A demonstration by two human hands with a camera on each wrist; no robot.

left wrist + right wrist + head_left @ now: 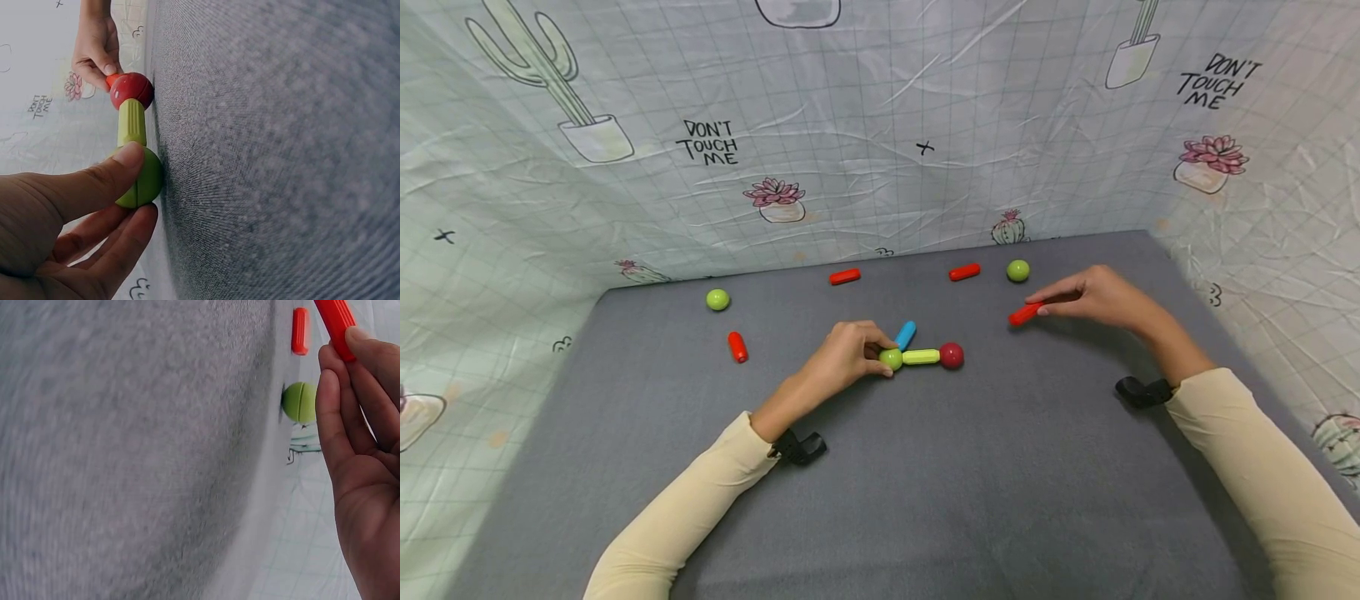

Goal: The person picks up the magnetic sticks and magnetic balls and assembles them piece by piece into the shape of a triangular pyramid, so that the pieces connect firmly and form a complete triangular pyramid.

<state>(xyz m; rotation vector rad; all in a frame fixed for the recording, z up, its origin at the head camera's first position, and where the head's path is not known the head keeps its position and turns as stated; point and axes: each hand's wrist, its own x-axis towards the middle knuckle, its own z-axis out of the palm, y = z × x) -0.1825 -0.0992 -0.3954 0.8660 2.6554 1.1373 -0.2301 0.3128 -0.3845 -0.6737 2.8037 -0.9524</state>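
Between thumb and fingers, my left hand (852, 352) pinches a green ball (145, 180) at the end of a joined piece. From that ball a yellow-green rod (921, 357) runs right to a dark red ball (952, 356), and a blue rod (906, 335) slants away toward the back. My right hand (1096, 296) holds a red rod (1026, 314) by one end, its other end pointing left. In the right wrist view this red rod (337, 328) shows lengthwise ridges. The right hand is apart from the joined piece, to its right.
Along the back of the grey table (880, 500) lie two red rods, one left (845, 277) and one right (965, 272), with a green ball (1018, 271) beside the latter. Farther left are another green ball (718, 300) and a red rod (738, 347). A printed cloth (850, 125) hangs behind.
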